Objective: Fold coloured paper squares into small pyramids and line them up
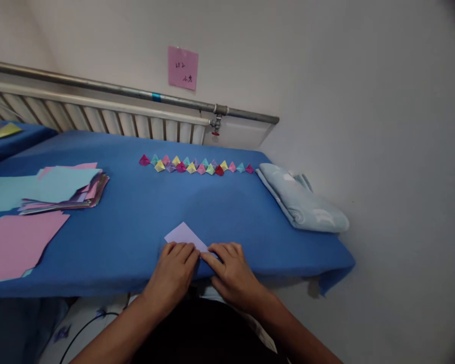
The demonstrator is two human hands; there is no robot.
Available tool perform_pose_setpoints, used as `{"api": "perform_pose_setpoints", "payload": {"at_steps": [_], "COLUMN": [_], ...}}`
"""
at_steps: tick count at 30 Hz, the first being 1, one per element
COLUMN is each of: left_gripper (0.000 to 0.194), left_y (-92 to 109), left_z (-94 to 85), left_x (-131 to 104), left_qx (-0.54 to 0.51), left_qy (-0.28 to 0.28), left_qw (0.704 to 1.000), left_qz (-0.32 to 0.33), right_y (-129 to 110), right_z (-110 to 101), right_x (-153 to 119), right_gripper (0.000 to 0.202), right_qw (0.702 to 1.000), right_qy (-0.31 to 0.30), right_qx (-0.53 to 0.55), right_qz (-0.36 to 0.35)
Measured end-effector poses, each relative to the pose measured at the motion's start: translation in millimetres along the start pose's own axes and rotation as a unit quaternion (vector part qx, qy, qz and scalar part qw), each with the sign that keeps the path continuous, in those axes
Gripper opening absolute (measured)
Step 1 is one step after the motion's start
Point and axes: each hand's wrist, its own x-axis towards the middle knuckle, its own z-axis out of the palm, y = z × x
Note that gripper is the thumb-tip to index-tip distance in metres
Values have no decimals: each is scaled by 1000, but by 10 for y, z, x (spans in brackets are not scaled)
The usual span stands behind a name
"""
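A pale lilac sheet of paper (185,234) lies near the front edge of the blue-covered table, one corner pointing away from me. My left hand (175,269) rests on its near left side, fingers together and bent over the paper's edge. On the near right side, my right hand (233,270) grips the same sheet, its index finger and thumb close to the left fingertips. Both hands hide the paper's near part, so its fold there cannot be made out.
Small folded paper pieces (190,168) form two rows toward the back. Stacked coloured paper (66,187) and pink sheets (20,245) lie at left. A folded light-blue cloth (301,199) sits at right. Behind the table are a radiator (127,124) and a pipe (109,90).
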Motion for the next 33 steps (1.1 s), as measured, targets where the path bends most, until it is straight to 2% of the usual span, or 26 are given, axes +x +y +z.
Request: {"api": "perform_pose_setpoints", "payload": {"at_steps": [4, 7, 10, 12, 16, 19, 21, 23, 25, 27, 30, 33], "left_gripper": [24, 23, 24, 23, 22, 22, 23, 23, 23, 25, 27, 27], "left_y": [70, 82, 75, 84, 125, 109, 58, -16, -93, -160, -234, -300], "left_z": [-72, -63, -87, -164, -427, -585, -608, -563, -479, -395, -326, -304], "left_x": [-162, -290, -340, -320, -217, -171, -166, -171, -180, -191, -203, -185], "left_qx": [-33, -40, -64, -101, -199, -286, -347, -396, -408, -358, -192, -65], "left_qy": [3, 46, 95, 116, 121, 91, 59, 20, -19, -52, -85, -58], "left_qw": [999, 998, 992, 988, 972, 948, 915, 877, 860, 879, 935, 976], "left_qz": [8, 30, 44, 31, -36, -110, -195, -271, -307, -310, -284, -198], "right_y": [-91, -165, -212, -237, -310, -358, -345, -281, -177, -62, 72, 140], "right_z": [24, 54, 17, -88, -437, -619, -620, -523, -367, -199, -13, 54], "right_x": [-100, -179, -202, -169, 19, 229, 380, 530, 671, 793, 927, 1030], "right_gripper": [39, 24, 23, 23, 20, 16, 13, 15, 18, 21, 25, 24], "right_qw": [999, 996, 993, 988, 972, 966, 965, 965, 970, 977, 986, 988], "right_qy": [42, 82, 112, 135, 158, 168, 150, 118, 67, 1, -56, -76], "right_qx": [0, 10, 36, 67, 172, 193, 205, 211, 204, 190, 149, 133], "right_qz": [-19, -24, -26, -28, -31, 28, 67, 100, 111, 93, 40, 4]}}
